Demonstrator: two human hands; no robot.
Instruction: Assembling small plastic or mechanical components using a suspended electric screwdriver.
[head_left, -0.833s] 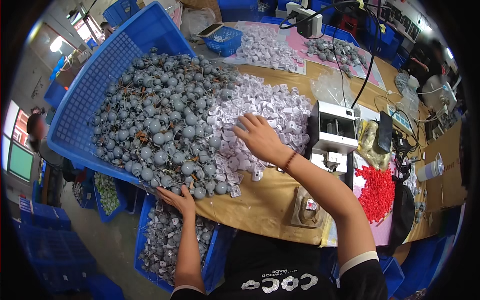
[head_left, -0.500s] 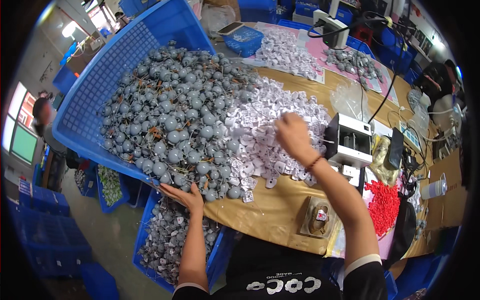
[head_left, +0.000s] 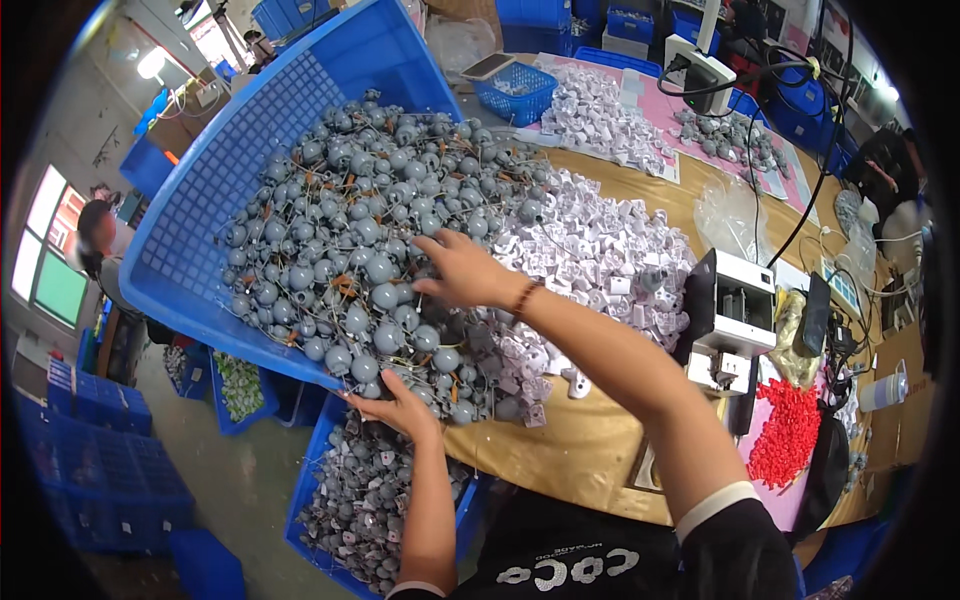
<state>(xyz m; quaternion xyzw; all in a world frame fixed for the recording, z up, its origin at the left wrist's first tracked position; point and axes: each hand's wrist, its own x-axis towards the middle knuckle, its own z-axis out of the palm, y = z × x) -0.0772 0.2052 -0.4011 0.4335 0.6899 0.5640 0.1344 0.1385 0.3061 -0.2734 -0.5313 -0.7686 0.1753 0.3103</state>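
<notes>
A tilted blue plastic tub (head_left: 185,225) lies on its side, and a large heap of grey round ball-shaped parts with thin wires (head_left: 330,215) spills from it onto the table. My right hand (head_left: 465,270) is over the heap's right part, fingers and thumb apart, touching or just above the balls; nothing shows in it. At the tub's near lip my left hand (head_left: 405,408) rests with fingers stretched out and thumb raised, beside the lowest balls; its fingertips are partly hidden by the rim. Right of the balls spreads a pile of small white plastic pieces (head_left: 610,240).
Below the table edge sits a blue bin of mixed grey and white parts (head_left: 375,490). A white boxy device (head_left: 735,300) stands to the right, near red small pieces (head_left: 785,435). Farther back are a small blue basket (head_left: 515,95) and hanging black cables (head_left: 815,180).
My right hand has moved left from the white pieces to the grey balls, and its fingers have spread. My left hand stays at the tub's lip. The whole view has shifted slightly.
</notes>
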